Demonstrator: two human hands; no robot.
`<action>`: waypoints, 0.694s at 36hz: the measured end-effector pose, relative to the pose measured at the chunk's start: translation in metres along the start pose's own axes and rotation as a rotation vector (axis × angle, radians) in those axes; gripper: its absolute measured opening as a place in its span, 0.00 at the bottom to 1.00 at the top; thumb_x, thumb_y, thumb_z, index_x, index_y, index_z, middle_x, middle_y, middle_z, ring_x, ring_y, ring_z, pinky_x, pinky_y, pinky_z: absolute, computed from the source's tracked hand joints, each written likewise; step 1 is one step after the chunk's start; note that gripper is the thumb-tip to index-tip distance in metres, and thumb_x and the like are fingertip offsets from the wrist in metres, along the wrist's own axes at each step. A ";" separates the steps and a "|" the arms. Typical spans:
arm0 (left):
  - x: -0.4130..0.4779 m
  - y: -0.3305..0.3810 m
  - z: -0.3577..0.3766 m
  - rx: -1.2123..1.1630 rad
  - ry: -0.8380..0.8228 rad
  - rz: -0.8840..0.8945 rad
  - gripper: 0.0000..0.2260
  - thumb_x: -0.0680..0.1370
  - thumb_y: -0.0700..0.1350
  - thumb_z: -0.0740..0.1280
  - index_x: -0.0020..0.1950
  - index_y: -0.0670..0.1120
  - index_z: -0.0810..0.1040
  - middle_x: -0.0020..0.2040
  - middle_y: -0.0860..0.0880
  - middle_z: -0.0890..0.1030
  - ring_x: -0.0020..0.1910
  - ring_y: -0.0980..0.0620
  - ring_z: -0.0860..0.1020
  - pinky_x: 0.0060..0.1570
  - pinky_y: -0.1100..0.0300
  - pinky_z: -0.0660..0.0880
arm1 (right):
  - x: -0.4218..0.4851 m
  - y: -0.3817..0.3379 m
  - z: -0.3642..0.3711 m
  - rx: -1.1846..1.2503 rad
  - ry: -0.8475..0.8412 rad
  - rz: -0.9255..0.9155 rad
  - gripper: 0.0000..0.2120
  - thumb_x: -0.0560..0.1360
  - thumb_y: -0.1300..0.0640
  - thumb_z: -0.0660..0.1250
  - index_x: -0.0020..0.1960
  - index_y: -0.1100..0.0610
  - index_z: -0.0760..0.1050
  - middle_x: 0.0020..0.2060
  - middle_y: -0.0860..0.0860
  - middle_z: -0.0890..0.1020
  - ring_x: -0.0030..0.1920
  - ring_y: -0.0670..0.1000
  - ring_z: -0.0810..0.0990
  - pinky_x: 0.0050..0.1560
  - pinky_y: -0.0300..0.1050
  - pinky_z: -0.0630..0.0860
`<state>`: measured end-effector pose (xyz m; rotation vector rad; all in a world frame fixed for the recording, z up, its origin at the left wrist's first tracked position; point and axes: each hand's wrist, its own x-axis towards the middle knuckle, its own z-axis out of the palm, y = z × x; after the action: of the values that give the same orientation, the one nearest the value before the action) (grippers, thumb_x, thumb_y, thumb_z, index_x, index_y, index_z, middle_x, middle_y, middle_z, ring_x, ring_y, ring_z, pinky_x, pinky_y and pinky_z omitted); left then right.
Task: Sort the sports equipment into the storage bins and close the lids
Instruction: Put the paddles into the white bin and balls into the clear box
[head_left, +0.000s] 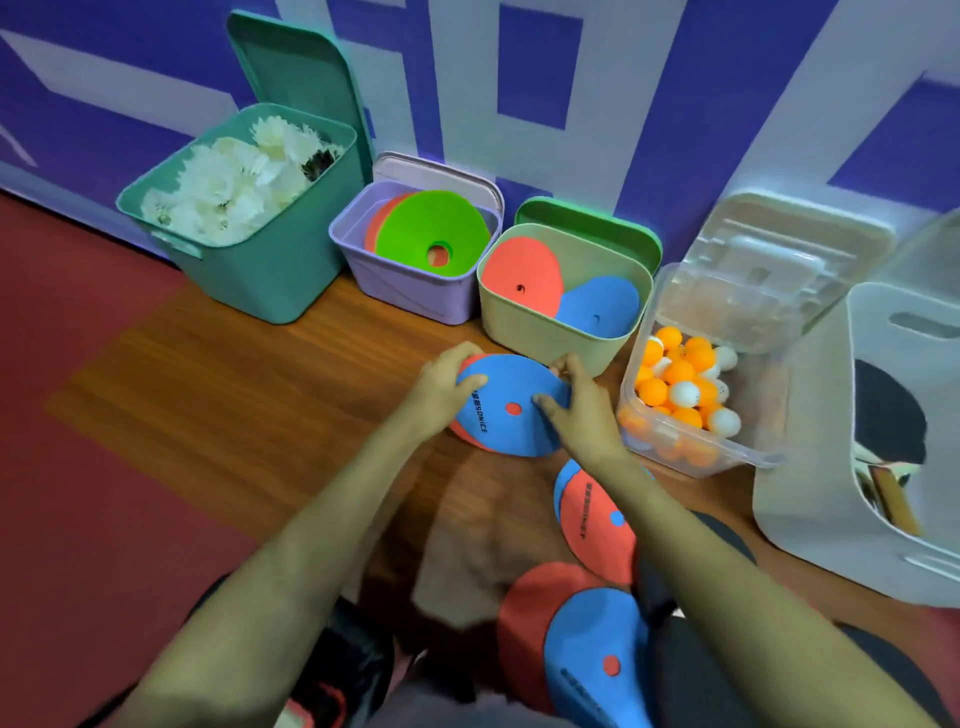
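A stack of flat discs, blue on top of red (506, 415), is held just above the wooden floor in front of the pale green bin (540, 332). My left hand (447, 387) grips its left edge and my right hand (576, 410) grips its right edge. Inside the pale green bin lie a red disc (519, 275) and a blue disc (597, 306). More red and blue discs (592, 514) lie on the floor near my legs, and another pile (571, 639) sits closer to me.
Along the wall stand a teal bin of white shuttlecocks (249, 270), a lilac bin with green and red cones (410, 291), a clear box of orange and white balls (680, 447) and a white bin holding paddles (810, 499). All lids stand open.
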<state>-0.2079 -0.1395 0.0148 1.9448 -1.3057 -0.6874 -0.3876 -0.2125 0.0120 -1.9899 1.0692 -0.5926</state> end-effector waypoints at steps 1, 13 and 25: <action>0.007 0.005 0.000 0.000 0.013 0.053 0.12 0.74 0.42 0.68 0.56 0.41 0.75 0.52 0.44 0.78 0.50 0.50 0.74 0.49 0.63 0.67 | 0.005 0.000 -0.006 0.015 0.026 -0.006 0.11 0.72 0.65 0.69 0.50 0.61 0.69 0.44 0.51 0.75 0.45 0.51 0.72 0.41 0.42 0.62; 0.095 0.057 -0.013 -0.223 -0.069 0.118 0.13 0.76 0.36 0.67 0.61 0.41 0.77 0.53 0.44 0.80 0.51 0.53 0.77 0.55 0.65 0.71 | 0.077 -0.015 -0.079 0.006 0.269 0.005 0.10 0.72 0.64 0.69 0.52 0.60 0.73 0.45 0.49 0.76 0.46 0.49 0.72 0.44 0.41 0.64; 0.190 0.063 -0.022 -0.449 -0.115 -0.029 0.11 0.78 0.34 0.62 0.59 0.41 0.77 0.36 0.58 0.82 0.34 0.67 0.77 0.32 0.73 0.72 | 0.148 -0.017 -0.098 -0.049 0.287 0.071 0.07 0.74 0.63 0.66 0.49 0.58 0.69 0.46 0.51 0.77 0.47 0.53 0.74 0.49 0.50 0.72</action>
<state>-0.1600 -0.3279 0.0683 1.5793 -1.0768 -1.0221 -0.3680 -0.3725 0.0881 -1.9375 1.3321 -0.8391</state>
